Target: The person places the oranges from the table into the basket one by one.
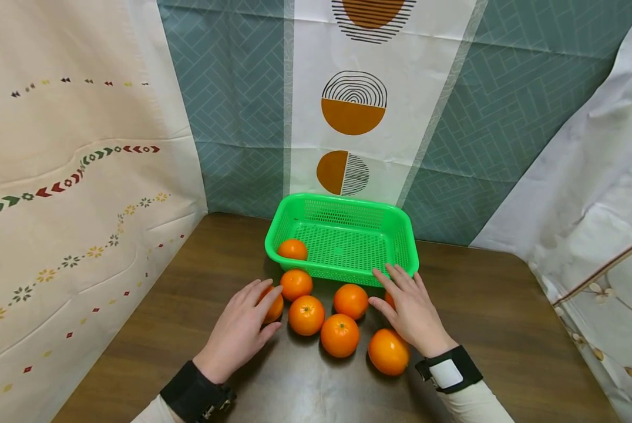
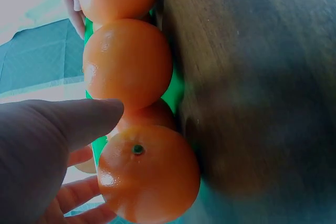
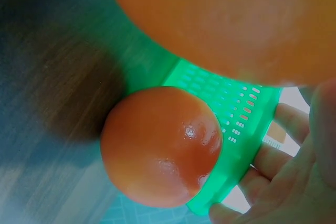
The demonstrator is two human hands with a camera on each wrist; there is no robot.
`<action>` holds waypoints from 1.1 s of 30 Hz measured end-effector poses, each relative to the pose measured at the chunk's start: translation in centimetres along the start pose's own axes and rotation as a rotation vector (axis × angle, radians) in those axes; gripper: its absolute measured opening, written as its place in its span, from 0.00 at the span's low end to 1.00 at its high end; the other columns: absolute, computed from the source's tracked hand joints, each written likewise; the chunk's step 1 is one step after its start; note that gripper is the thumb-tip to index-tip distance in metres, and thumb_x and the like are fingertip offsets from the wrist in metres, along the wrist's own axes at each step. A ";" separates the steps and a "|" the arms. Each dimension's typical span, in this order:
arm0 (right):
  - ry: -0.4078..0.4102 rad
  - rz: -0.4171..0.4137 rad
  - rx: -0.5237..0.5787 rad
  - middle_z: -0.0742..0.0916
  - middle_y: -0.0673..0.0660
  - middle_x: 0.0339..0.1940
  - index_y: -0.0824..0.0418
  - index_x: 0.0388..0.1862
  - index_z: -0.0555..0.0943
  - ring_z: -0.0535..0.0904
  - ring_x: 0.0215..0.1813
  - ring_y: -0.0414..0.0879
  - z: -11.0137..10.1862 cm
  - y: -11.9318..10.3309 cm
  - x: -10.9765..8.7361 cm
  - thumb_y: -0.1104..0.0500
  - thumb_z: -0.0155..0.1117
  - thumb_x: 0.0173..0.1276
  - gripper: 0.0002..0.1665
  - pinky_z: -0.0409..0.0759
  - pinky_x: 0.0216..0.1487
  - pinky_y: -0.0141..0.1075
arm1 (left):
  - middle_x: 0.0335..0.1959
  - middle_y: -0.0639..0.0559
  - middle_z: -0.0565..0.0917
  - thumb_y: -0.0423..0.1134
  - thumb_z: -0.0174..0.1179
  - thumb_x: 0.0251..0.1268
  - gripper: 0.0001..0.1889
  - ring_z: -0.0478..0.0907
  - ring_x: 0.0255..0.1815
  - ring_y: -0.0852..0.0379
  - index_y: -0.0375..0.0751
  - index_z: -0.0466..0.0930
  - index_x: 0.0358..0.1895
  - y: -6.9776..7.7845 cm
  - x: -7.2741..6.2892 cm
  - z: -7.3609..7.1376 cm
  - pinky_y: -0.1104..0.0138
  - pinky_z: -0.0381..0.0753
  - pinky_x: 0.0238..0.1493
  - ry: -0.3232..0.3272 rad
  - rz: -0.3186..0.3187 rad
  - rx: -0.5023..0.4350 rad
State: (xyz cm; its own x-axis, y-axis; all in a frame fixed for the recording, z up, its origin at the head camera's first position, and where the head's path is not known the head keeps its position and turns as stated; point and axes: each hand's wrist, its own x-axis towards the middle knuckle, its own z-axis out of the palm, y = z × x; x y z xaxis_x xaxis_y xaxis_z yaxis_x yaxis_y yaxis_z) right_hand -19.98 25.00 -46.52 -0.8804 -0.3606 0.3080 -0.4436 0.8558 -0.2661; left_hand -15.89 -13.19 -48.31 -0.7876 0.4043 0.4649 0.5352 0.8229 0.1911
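Note:
My left hand is spread over the leftmost orange, which it partly hides in the head view. In the left wrist view the fingers lie along the far side of this orange, and the thumb stretches above it without closing. My right hand reaches over another orange, mostly covered by the hand in the head view. That orange shows whole in the right wrist view, with the fingers extended beyond it by the green basket. Neither hand's fingers are curled round anything.
Inside the basket, one orange sits in the front left corner. Between the hands lie several more, among them a middle orange; a larger one is beside the right wrist. Patterned cloth hangs behind the wooden table.

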 end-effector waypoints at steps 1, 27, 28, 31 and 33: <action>0.002 -0.001 0.000 0.71 0.67 0.85 0.56 0.86 0.72 0.60 0.88 0.66 0.0 0.0 0.0 0.43 0.71 0.80 0.42 0.47 0.85 0.72 | 0.73 0.34 0.78 0.45 0.86 0.60 0.41 0.75 0.74 0.31 0.38 0.79 0.75 0.0 0.0 0.0 0.37 0.76 0.73 -0.004 -0.002 0.007; 0.014 -0.006 -0.003 0.71 0.67 0.85 0.56 0.85 0.73 0.60 0.88 0.66 0.3 0.2 -0.1 0.42 0.71 0.80 0.42 0.47 0.85 0.72 | 0.71 0.33 0.79 0.38 0.88 0.55 0.38 0.77 0.70 0.32 0.39 0.83 0.70 -0.5 -0.2 0.7 0.40 0.80 0.70 -0.008 0.011 0.070; 0.016 -0.007 -0.004 0.71 0.67 0.85 0.56 0.85 0.73 0.61 0.87 0.66 0.3 0.2 -0.1 0.42 0.71 0.80 0.42 0.47 0.85 0.72 | 0.70 0.33 0.79 0.37 0.88 0.54 0.38 0.77 0.69 0.32 0.39 0.83 0.70 -0.5 -0.2 0.7 0.41 0.80 0.69 0.001 0.013 0.067; 0.019 -0.010 -0.006 0.72 0.68 0.85 0.57 0.85 0.73 0.61 0.87 0.67 0.3 0.1 0.0 0.42 0.71 0.80 0.42 0.48 0.84 0.72 | 0.69 0.33 0.79 0.34 0.88 0.52 0.37 0.78 0.68 0.32 0.38 0.84 0.68 -0.6 -0.2 0.8 0.42 0.82 0.68 0.024 0.016 0.060; 0.020 -0.009 -0.005 0.72 0.68 0.85 0.57 0.85 0.73 0.61 0.87 0.66 0.3 0.1 0.0 0.43 0.71 0.80 0.42 0.47 0.85 0.72 | 0.69 0.33 0.79 0.32 0.88 0.52 0.37 0.78 0.68 0.33 0.38 0.84 0.68 -0.7 -0.2 0.8 0.43 0.83 0.68 0.030 0.011 0.057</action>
State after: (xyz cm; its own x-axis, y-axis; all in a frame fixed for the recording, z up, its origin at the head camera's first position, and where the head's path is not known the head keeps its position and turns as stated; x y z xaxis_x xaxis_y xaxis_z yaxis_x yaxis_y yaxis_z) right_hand -20.05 24.97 -46.79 -0.8730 -0.3609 0.3281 -0.4504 0.8546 -0.2584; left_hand -16.32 -13.52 -49.27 -0.7719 0.4023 0.4922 0.5248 0.8402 0.1364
